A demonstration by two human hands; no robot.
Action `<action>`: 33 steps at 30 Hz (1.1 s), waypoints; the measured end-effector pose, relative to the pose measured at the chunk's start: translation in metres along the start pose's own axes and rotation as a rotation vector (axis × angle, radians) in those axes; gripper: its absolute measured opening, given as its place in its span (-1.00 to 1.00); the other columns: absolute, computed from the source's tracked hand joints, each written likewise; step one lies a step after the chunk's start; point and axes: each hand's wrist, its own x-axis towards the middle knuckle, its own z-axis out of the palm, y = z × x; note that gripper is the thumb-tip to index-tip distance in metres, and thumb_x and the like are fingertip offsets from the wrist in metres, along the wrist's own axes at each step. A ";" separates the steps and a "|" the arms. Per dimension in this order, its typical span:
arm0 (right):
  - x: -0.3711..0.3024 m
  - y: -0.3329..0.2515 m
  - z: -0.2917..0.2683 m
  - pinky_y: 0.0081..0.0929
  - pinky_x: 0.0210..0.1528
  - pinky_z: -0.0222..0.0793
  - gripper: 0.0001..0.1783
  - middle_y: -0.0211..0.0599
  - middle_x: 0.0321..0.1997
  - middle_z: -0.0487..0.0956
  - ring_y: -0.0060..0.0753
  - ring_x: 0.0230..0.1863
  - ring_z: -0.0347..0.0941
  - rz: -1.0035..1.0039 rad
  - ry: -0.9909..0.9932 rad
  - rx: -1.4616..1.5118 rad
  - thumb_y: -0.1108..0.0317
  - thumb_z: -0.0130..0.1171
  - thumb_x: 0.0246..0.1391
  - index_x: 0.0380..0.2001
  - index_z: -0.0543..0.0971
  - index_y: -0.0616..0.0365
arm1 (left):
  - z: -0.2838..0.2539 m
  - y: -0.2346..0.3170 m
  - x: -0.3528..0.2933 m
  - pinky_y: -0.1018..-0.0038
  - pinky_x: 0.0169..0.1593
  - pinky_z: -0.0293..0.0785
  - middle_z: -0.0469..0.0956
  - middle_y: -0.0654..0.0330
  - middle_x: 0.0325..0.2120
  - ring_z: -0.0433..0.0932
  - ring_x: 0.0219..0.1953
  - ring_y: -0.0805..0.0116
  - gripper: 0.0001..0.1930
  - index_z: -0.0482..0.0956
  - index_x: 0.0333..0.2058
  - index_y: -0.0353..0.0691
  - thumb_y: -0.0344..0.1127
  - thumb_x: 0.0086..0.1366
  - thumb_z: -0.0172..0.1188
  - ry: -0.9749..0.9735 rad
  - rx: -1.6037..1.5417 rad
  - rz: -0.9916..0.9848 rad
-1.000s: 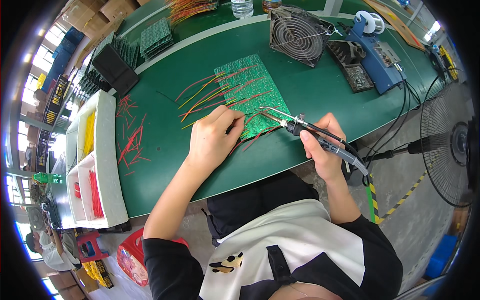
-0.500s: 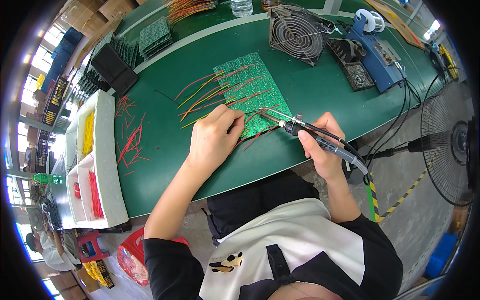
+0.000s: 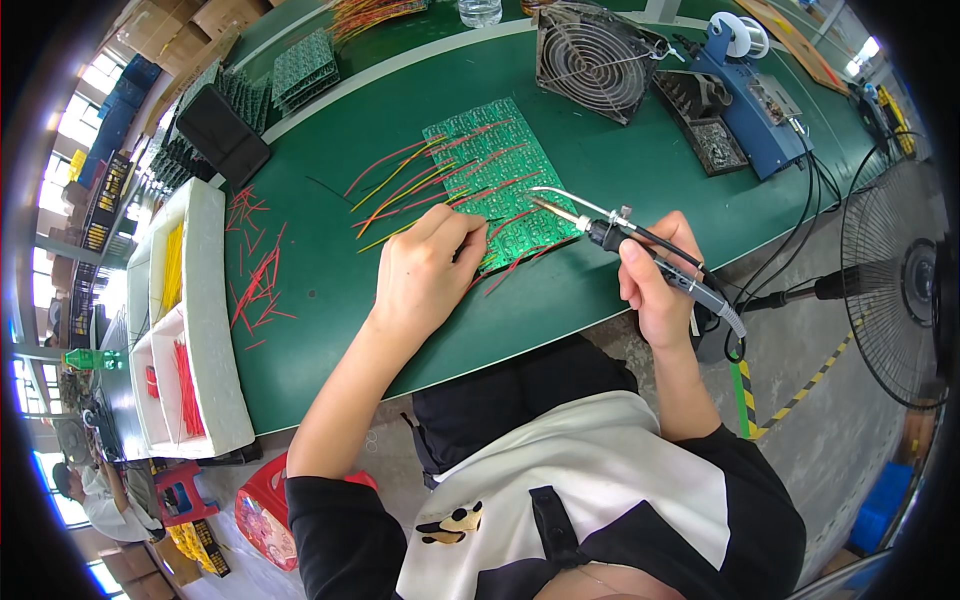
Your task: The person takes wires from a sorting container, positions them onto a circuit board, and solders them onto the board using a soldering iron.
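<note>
My right hand [image 3: 660, 285] is wrapped round a soldering iron [image 3: 607, 236] with a thin metal solder-feed tube beside its tip. The tip points left over the green circuit board panel [image 3: 520, 150], apart from it as far as I can see. At the panel's near left edge my left hand [image 3: 425, 265] is pinched on a thin dark wire, of which only a short end shows past the fingertips. Several red, yellow and black wires [image 3: 400, 190] lie across the panel and stick out to its left.
Loose red wires [image 3: 262, 290] lie left of my left hand, beside a white foam box [image 3: 225, 350] with yellow and red wires. A black phone [image 3: 222, 138] leans by stacked boards [image 3: 305, 75]. Beyond the panel stand a square fan [image 3: 597, 65] and a blue solder feeder [image 3: 750, 110].
My right hand has drawn the soldering iron back to the right, and its tip has come away from near my left fingertips. The left hand keeps its pinch, almost unmoved.
</note>
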 end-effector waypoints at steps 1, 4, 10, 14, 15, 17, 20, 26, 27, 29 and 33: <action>0.000 0.001 -0.002 -0.78 -0.74 0.10 -0.79 -0.42 -0.71 0.39 -0.75 -0.75 0.24 -0.003 0.025 0.021 0.42 0.16 0.01 -0.50 0.30 0.15 | 0.000 0.000 0.000 0.59 -0.54 0.43 0.46 0.19 -0.60 0.48 -0.63 0.41 -0.93 0.55 -0.48 -0.32 -0.56 -0.01 0.23 -0.004 -0.001 -0.002; 0.004 0.003 -0.003 -0.80 -0.76 0.05 -0.80 -0.41 -0.74 0.36 -0.74 -0.78 0.19 -0.035 0.160 0.060 0.41 0.13 0.05 -0.47 0.30 0.15 | 0.001 0.000 0.001 0.45 -0.57 0.38 0.43 0.20 -0.61 0.45 -0.64 0.25 -0.94 0.52 -0.51 -0.25 -0.49 -0.01 0.23 0.027 -0.006 0.013; 0.019 0.001 -0.017 -0.78 -0.75 0.01 -0.79 -0.42 -0.71 0.34 -0.74 -0.76 0.16 -0.114 0.283 0.018 0.36 0.14 0.06 -0.43 0.31 0.16 | -0.015 0.003 -0.002 0.56 -0.55 0.41 0.50 0.19 -0.58 0.50 -0.59 0.38 -0.93 0.56 -0.46 -0.29 -0.52 0.02 0.22 -0.034 0.042 -0.014; 0.024 0.004 -0.024 -0.78 -0.75 0.02 -0.79 -0.41 -0.70 0.34 -0.73 -0.75 0.17 -0.104 0.333 0.110 0.37 0.13 0.06 -0.42 0.30 0.16 | -0.042 0.003 0.002 0.47 -0.52 0.40 0.49 0.20 -0.60 0.49 -0.61 0.29 -0.93 0.56 -0.48 -0.25 -0.49 -0.01 0.23 -0.116 0.050 -0.098; 0.023 0.003 -0.024 -0.78 -0.75 0.02 -0.79 -0.41 -0.70 0.34 -0.73 -0.75 0.17 -0.110 0.342 0.109 0.37 0.13 0.06 -0.42 0.30 0.16 | -0.050 0.002 0.005 0.48 -0.49 0.41 0.51 0.19 -0.60 0.50 -0.58 0.29 -0.93 0.56 -0.49 -0.26 -0.52 -0.02 0.21 -0.079 0.074 -0.068; 0.022 0.004 -0.021 -0.77 -0.75 0.05 -0.79 -0.41 -0.69 0.34 -0.72 -0.75 0.18 -0.136 0.357 0.062 0.39 0.13 0.06 -0.42 0.29 0.16 | -0.066 0.002 0.011 0.50 -0.48 0.41 0.52 0.18 -0.60 0.51 -0.57 0.30 -0.92 0.56 -0.49 -0.27 -0.55 -0.03 0.20 -0.024 0.100 -0.045; 0.017 0.009 -0.017 -0.75 -0.74 0.10 -0.78 -0.36 -0.67 0.38 -0.71 -0.74 0.23 -0.227 0.350 -0.035 0.42 0.12 0.07 -0.39 0.25 0.16 | -0.076 0.007 0.015 0.53 -0.48 0.38 0.52 0.17 -0.61 0.49 -0.58 0.34 -0.89 0.55 -0.53 -0.28 -0.60 -0.09 0.20 0.140 0.126 -0.078; 0.015 0.008 -0.010 -0.76 -0.71 0.19 -0.76 -0.37 -0.62 0.42 -0.72 -0.70 0.30 -0.208 0.304 -0.098 0.49 0.14 0.03 -0.38 0.24 0.15 | -0.038 0.026 -0.002 0.55 -0.56 0.34 0.54 0.30 -0.60 0.46 -0.63 0.40 -0.81 0.58 -0.51 -0.18 -0.57 -0.19 0.26 -0.031 0.120 0.390; 0.015 0.007 -0.008 -0.76 -0.71 0.19 -0.76 -0.37 -0.62 0.42 -0.72 -0.70 0.30 -0.212 0.307 -0.102 0.49 0.14 0.03 -0.38 0.24 0.15 | -0.029 0.028 -0.005 0.57 -0.60 0.29 0.55 0.34 -0.57 0.40 -0.66 0.48 -0.80 0.59 -0.48 -0.18 -0.52 -0.19 0.29 -0.040 0.160 0.473; 0.016 0.007 -0.005 -0.73 -0.73 0.14 -0.78 -0.33 -0.68 0.41 -0.68 -0.75 0.25 -0.245 0.320 -0.114 0.44 0.11 0.07 -0.38 0.25 0.17 | -0.022 0.028 -0.013 0.59 -0.57 0.28 0.55 0.34 -0.44 0.40 -0.57 0.51 -0.76 0.57 -0.37 -0.22 -0.45 -0.13 0.18 -0.113 0.313 0.540; 0.017 0.008 -0.006 -0.72 -0.69 0.18 -0.79 -0.32 -0.67 0.42 -0.66 -0.74 0.27 -0.251 0.332 -0.142 0.45 0.11 0.07 -0.37 0.25 0.17 | -0.015 0.020 -0.014 0.61 -0.54 0.28 0.55 0.33 -0.36 0.40 -0.54 0.52 -0.70 0.56 -0.31 -0.24 -0.42 -0.13 0.13 -0.148 0.364 0.535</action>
